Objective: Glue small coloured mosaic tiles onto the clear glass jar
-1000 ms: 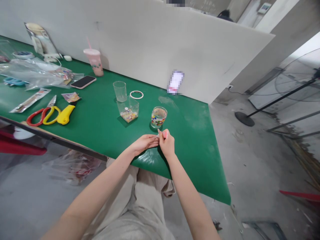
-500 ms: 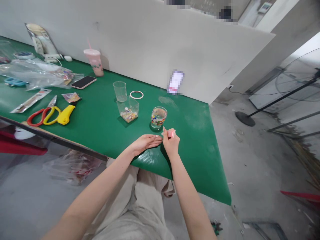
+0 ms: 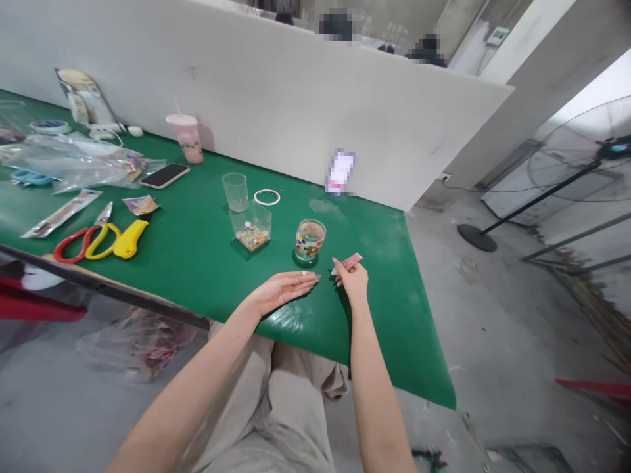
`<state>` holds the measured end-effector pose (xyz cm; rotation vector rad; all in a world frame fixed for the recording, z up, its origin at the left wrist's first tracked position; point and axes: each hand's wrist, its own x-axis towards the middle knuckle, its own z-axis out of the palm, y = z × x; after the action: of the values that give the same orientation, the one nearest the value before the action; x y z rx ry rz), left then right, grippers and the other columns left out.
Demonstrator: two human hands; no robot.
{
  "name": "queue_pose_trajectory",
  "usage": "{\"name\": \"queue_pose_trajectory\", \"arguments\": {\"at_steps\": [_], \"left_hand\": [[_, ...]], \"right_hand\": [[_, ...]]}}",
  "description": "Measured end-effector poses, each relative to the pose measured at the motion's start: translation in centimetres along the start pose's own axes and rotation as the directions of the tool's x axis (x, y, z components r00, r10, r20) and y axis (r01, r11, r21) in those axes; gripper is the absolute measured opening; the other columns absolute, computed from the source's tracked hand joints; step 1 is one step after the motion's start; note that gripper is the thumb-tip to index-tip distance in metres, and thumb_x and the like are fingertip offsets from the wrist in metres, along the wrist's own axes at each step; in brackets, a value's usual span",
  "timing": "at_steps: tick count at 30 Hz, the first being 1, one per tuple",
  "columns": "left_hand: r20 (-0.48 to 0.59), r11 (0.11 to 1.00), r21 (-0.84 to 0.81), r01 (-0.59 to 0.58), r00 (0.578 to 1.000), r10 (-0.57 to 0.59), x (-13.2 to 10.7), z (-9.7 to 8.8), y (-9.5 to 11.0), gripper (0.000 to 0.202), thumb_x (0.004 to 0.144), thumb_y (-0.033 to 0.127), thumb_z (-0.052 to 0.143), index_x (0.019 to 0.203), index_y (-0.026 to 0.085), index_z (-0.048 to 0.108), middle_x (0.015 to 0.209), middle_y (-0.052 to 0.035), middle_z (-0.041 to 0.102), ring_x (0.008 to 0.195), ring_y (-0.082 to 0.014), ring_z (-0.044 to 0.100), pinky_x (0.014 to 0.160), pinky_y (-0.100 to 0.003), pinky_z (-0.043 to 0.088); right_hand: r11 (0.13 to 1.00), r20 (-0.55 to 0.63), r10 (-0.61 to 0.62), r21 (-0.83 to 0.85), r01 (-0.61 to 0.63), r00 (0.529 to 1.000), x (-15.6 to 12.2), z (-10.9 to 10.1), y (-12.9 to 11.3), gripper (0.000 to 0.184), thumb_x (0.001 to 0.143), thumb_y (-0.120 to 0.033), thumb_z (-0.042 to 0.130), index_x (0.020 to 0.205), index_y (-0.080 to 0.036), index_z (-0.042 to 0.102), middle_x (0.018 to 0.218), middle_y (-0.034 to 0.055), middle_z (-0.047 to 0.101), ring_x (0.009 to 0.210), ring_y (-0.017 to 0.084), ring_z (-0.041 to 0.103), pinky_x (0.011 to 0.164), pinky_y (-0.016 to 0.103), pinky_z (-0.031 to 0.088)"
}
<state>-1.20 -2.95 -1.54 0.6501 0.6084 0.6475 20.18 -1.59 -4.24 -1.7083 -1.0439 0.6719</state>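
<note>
My left hand [image 3: 283, 289] lies on its side near the table's front edge, fingers stretched out together and palm turned up. A small white piece [image 3: 303, 273] rests on its fingers. In my right hand [image 3: 353, 279] is a small pink and white tube [image 3: 351, 261], pinched between thumb and fingers and held tilted. Just beyond both hands stands a short glass [image 3: 310, 240] with a band of coloured mosaic squares around its side. Left of it, a clear square cup [image 3: 252, 230] contains many small coloured pieces.
A clear cup [image 3: 235, 192] and a white ring [image 3: 267, 197] stand behind. Scissors [image 3: 89, 238], a yellow-handled cutter [image 3: 131, 238], a phone [image 3: 165, 175], a pink tumbler [image 3: 187, 138] and plastic bags [image 3: 73, 161] occupy the left. Another phone [image 3: 340, 172] leans against the white partition [image 3: 256, 112].
My right hand has moved right with the tube, away from my left fingertips. My left hand stays stretched out in nearly the same place. The view has tilted slightly upward.
</note>
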Motion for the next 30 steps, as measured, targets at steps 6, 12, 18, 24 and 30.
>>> {"name": "queue_pose_trajectory", "arguments": {"at_steps": [6, 12, 18, 24, 30], "left_hand": [[0.016, 1.0, -0.026, 0.017, 1.0, -0.016, 0.8, -0.5, 0.4, 0.044, 0.068, -0.004, 0.062, 0.11, 0.006, 0.063, 0.143, -0.0212, 0.045, 0.135, -0.0279, 0.041, 0.116, -0.038, 0.025], [0.052, 0.999, -0.036, 0.039, 0.998, -0.037, 0.9, -0.6, 0.6, 0.048, 0.065, -0.004, 0.062, 0.113, 0.005, 0.062, 0.143, -0.0215, 0.045, 0.137, -0.0287, 0.037, 0.116, -0.038, 0.024], [0.131, 0.998, -0.025, 0.059, 0.99, -0.055, 1.0, -1.2, 0.4, 0.047, 0.063, -0.006, 0.062, 0.108, 0.006, 0.065, 0.139, -0.0212, 0.05, 0.135, -0.0287, 0.04, 0.115, -0.04, 0.023], [0.129, 0.997, -0.046, 0.059, 0.99, -0.053, 1.3, -1.9, 0.1, 0.049, 0.06, -0.007, 0.059, 0.107, 0.005, 0.065, 0.139, -0.0215, 0.049, 0.133, -0.0284, 0.043, 0.115, -0.04, 0.024], [0.014, 0.998, -0.023, 0.059, 0.998, -0.058, 0.7, -1.1, 0.3, 0.043, 0.063, -0.006, 0.06, 0.104, 0.005, 0.066, 0.136, -0.022, 0.053, 0.127, -0.0281, 0.051, 0.113, -0.039, 0.03]], "right_hand": [[0.986, 0.008, -0.119, -0.116, 0.119, 0.993, 0.5, 0.1, 0.2, 0.076, 0.072, -0.05, 0.065, 0.134, -0.012, 0.042, 0.049, -0.0064, 0.058, 0.046, 0.016, 0.056, 0.053, 0.026, 0.044], [0.952, 0.077, -0.168, -0.247, 0.181, 0.983, 0.5, 0.0, -0.3, 0.08, 0.075, -0.047, 0.06, 0.142, -0.012, 0.033, 0.051, -0.0043, 0.058, 0.051, 0.02, 0.057, 0.056, 0.026, 0.04], [0.914, -0.03, -0.216, -0.359, 0.191, 0.976, 0.2, -0.1, -0.6, 0.071, 0.082, -0.048, 0.052, 0.142, -0.014, 0.033, 0.054, -0.0021, 0.059, 0.053, 0.022, 0.057, 0.055, 0.026, 0.036], [0.928, -0.165, -0.348, -0.197, 0.315, 0.923, -0.1, 0.2, -0.9, 0.063, 0.082, -0.046, 0.055, 0.134, -0.013, 0.04, 0.057, -0.0055, 0.055, 0.053, 0.017, 0.056, 0.061, 0.029, 0.044], [0.914, -0.022, -0.375, 0.16, 0.373, 0.927, 0.5, 0.7, -2.1, 0.093, 0.061, -0.046, 0.077, 0.137, -0.021, 0.03, 0.111, 0.0107, 0.062, 0.105, 0.022, 0.06, 0.088, 0.04, 0.05]]}}
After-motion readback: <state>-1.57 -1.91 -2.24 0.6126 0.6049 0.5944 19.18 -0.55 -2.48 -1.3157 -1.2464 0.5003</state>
